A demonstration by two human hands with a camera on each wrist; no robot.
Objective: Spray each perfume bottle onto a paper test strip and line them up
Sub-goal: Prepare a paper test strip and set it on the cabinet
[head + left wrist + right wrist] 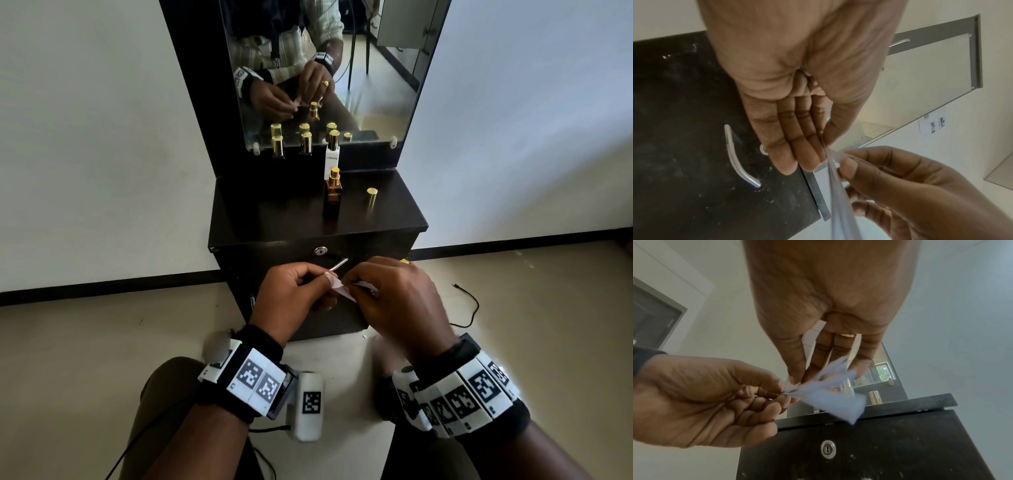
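Paper test strips (339, 287) were pinched by both the left hand (294, 294) and right hand (394, 298); 1 should be peeled off gently.

1. Four perfume bottles stand on the dresser (281, 212): a left capped bottle (277, 148), a middle capped bottle (307, 143), a white bottle (331, 159) and an amber bottle (331, 198) with its sprayer bare.
2. One loose gold cap (371, 197).
3. Two hands: my left hand (291, 294) and my right hand (400, 301).
4. Paper strips (339, 287) pinched between both hands; too blurred to count.
5. One mirror (376, 85), one keyhole (320, 251), one drawer handle (740, 159).
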